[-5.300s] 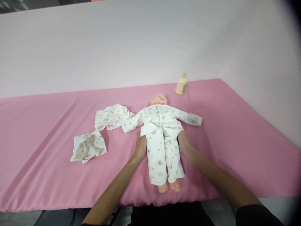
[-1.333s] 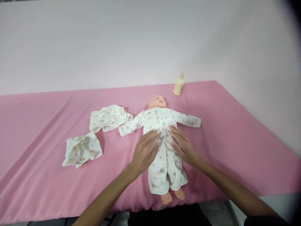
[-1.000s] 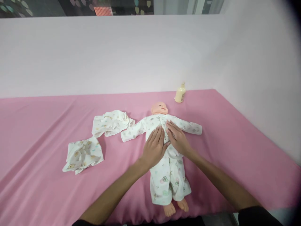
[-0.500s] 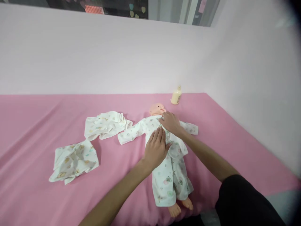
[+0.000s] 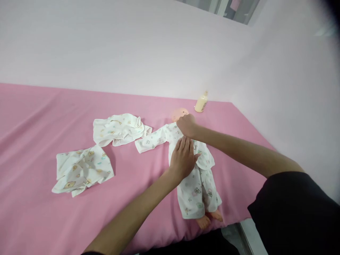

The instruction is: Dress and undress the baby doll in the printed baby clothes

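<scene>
A baby doll lies on its back, its head partly behind my right hand. It wears a white printed shirt and matching trousers, with bare feet showing. My left hand rests flat on the shirt front, fingers stretched out and pointing toward the neck. Curled at the collar below the doll's face, my right hand is closed on the shirt, though its fingertips are hidden. The right forearm covers the doll's far sleeve.
Two crumpled white printed cloths lie left of the doll on the pink sheet. A pale yellow bottle stands near the back edge, beyond the doll's head. White walls border the back and right.
My right hand has moved up and slightly left to the collar, and its fingers have curled. My left hand still lies on the shirt. The camera view has tilted.
</scene>
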### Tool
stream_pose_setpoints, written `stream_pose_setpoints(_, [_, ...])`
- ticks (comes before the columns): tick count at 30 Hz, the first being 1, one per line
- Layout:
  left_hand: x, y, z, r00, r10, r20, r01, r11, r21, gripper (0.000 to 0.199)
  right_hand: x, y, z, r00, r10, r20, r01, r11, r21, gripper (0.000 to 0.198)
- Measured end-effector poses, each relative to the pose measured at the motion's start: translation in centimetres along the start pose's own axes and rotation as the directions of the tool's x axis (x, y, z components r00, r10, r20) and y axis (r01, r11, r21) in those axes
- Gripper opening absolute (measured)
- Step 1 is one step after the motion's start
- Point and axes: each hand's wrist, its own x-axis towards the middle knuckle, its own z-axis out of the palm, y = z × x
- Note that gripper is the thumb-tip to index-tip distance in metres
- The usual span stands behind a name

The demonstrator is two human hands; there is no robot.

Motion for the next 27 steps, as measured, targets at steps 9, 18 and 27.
stream_pose_setpoints(9, [-0.1, -0.1, 0.1, 1.0, 0.004, -0.025, -0.003, 1.0, 0.024, 0.064, 1.0, 1.4, -0.4, 0.994, -0.073, 0.08, 0.076, 0.996, -0.04, 0.026])
stream_pose_setpoints(18, [-0.1, -0.5, -0.2, 0.999, 0.022, -0.031, -0.022, 1.0, -0.009, 0.062, 0.5, 3.3, 0.2, 0.991, -0.132, -0.009, 0.133, 0.991, 0.02, 0.009])
stream_pose_setpoints(27, [6.1, -5.8, -2.6, 0.979, -0.19, -0.071, 0.17, 0.961, -0.218, 0.027, 0.0, 8.8, 4.2, 0.99, -0.129, 0.056, 0.013, 0.473, 0.881, 0.014])
